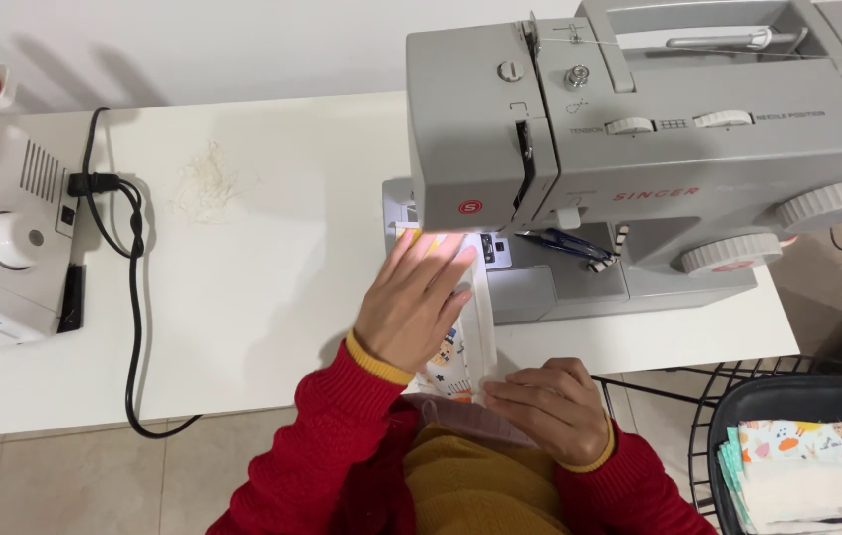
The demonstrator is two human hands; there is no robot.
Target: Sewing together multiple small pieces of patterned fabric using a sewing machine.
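Left hand (pixel 413 302) lies flat on fabric strip (pixel 477 332); right hand (pixel 550 404) pinches it.

Red knitted sleeves with mustard-yellow cuffs at both wrists; a mustard garment, perhaps a skirt, below.

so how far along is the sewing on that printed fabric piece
Done: a stack of printed fabric pieces lies in the black basket on the right, though whether they are sewn cannot be told. In hand: the left hand presses a printed fabric strip flat near the needle of the grey sewing machine, while the right hand holds its near end. Left: most of the strip lies in front of the needle.
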